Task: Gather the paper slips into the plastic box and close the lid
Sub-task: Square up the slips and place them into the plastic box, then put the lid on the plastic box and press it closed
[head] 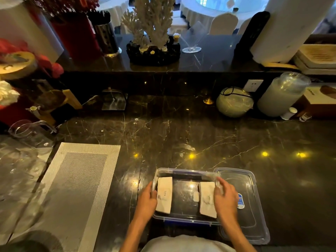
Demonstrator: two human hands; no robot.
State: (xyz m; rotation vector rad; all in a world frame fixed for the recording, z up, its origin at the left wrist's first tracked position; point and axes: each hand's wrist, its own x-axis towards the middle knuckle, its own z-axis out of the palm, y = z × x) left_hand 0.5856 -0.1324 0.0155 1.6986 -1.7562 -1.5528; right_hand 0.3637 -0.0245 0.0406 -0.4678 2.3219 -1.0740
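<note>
Directly below the camera, a clear plastic box with blue clips sits on a dark, veined marble counter, near its front edge. Two white paper slips lie inside the box: the left slip, printed with the word "love", rests against the left wall, and the right slip, with fainter print, rests against the right wall, leaving bare floor between them. The box is open; its clear lid lies flat on the counter, touching the box's right side, with a small blue and red label partly showing. The left hand reaches in from below, fingers curled at the box's left wall, its grip closed on the edge of the left slip. The right hand arches over the right wall, fingers spread and bent down onto the outer edge of the right slip, pressing rather than pinching. Both forearms are bare. To the left lies a woven silver placemat, with clear glassware beyond it. Farther back on the counter stand a round pale globe and a frosted lidded jar. A raised ledge behind holds a white coral ornament, a red vase and a stemmed glass. Past it, white-draped round tables and chairs fill a dining room.
</note>
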